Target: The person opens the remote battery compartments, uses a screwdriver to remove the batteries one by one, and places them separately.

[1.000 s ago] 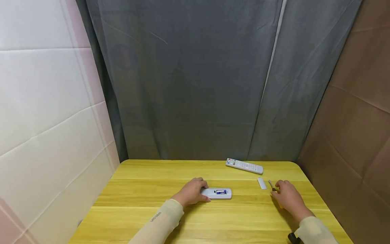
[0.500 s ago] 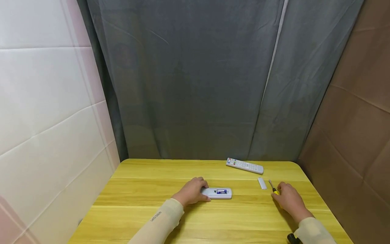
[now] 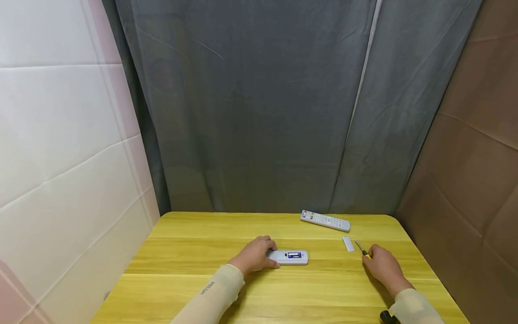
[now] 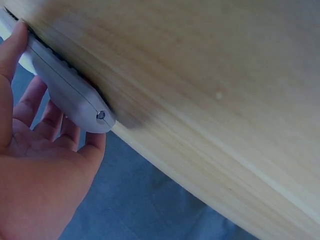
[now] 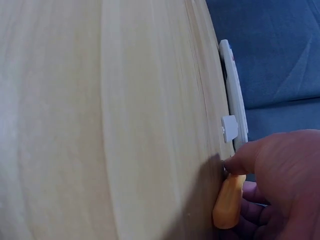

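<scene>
My left hand (image 3: pixel 259 253) grips the near end of a grey remote (image 3: pixel 289 257) lying face down mid-table, its battery bay open with a blue cell showing. In the left wrist view the thumb and fingers of that left hand (image 4: pixel 37 145) wrap the grey remote (image 4: pixel 70 92). My right hand (image 3: pixel 378 262) pinches the yellow handle of a small screwdriver (image 3: pixel 361 249) that lies on the table. The right wrist view shows the right hand's (image 5: pixel 280 175) thumb on the screwdriver handle (image 5: pixel 229 201) and fingers under it. A grey battery cover (image 3: pixel 348 243) lies just left of the tip.
A white remote (image 3: pixel 325 221) with coloured buttons lies near the far edge of the yellow wooden table (image 3: pixel 202 252). A grey curtain hangs behind, a white wall stands left, and a brown panel stands right. The battery cover (image 5: pixel 229 128) and white remote (image 5: pixel 234 90) show beyond the right hand.
My right hand has slid slightly back toward me along the screwdriver handle, baring more of the shaft. The left hand and grey remote have stayed put.
</scene>
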